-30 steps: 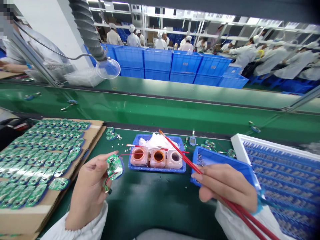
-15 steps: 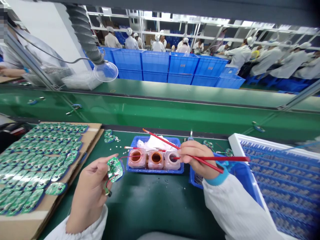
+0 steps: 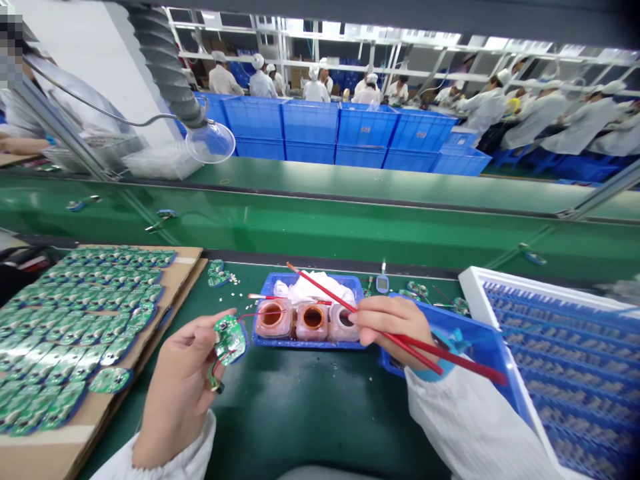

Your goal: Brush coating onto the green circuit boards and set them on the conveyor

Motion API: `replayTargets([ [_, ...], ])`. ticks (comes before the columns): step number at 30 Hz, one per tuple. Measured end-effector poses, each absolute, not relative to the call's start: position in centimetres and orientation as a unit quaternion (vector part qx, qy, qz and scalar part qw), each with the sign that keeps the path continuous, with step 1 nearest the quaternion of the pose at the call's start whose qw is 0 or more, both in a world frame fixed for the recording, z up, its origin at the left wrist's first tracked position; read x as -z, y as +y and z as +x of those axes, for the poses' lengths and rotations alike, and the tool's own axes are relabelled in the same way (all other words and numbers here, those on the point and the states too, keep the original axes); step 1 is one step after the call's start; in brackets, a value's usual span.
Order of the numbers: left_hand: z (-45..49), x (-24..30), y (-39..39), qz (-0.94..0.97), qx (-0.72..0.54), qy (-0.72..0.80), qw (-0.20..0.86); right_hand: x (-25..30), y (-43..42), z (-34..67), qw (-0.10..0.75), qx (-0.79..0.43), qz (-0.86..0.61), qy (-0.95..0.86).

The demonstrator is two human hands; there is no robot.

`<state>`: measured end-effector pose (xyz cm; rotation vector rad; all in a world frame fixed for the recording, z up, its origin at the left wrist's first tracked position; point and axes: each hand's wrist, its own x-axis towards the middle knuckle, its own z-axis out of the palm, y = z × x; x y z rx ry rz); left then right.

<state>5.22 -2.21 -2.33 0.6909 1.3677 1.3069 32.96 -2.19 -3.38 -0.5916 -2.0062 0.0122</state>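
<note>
Between the thumb and fingers of my left hand [image 3: 175, 380] is a green circuit board [image 3: 230, 340], with thin red wires and a small part dangling below it. My right hand [image 3: 397, 323] grips two red-handled brushes [image 3: 325, 287]. One points up and left over the jars; the other's front end is hidden by my fingers. Right beside that hand stands a jar with pale contents [image 3: 343, 327]. Two more jars, an amber middle jar [image 3: 313, 321] and a left jar [image 3: 273, 320], share its blue tray [image 3: 310, 344]. White tissue [image 3: 315, 287] and another brush [image 3: 261, 297] lie behind them.
Rows of circuit boards [image 3: 100, 313] cover cardboard [image 3: 185, 267] at left. A blue bin [image 3: 470, 327] and a white-framed rack [image 3: 470, 280] stand at right. Beyond runs a green conveyor [image 3: 300, 223] carrying a few parts. A clear suction hood [image 3: 210, 142] hangs above; several people sit farther back.
My right hand has tipped, swinging the rear end of one brush down and right. Parts on the conveyor have shifted right. My left hand and its board stay nearly still.
</note>
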Motion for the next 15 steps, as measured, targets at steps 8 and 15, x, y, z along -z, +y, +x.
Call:
replayTargets([
  [8, 5.1, 2.9, -2.0, 0.302, -0.551, 0.584, 0.514, 0.4, -5.0, 33.9, 0.494, 0.065, -0.254, -0.829],
  [15, 5.5, 2.2, -2.1, 0.296, -0.549, 0.588, 0.516, 0.4, -6.3, 34.9, 0.484, 0.099, -0.247, -0.834],
])
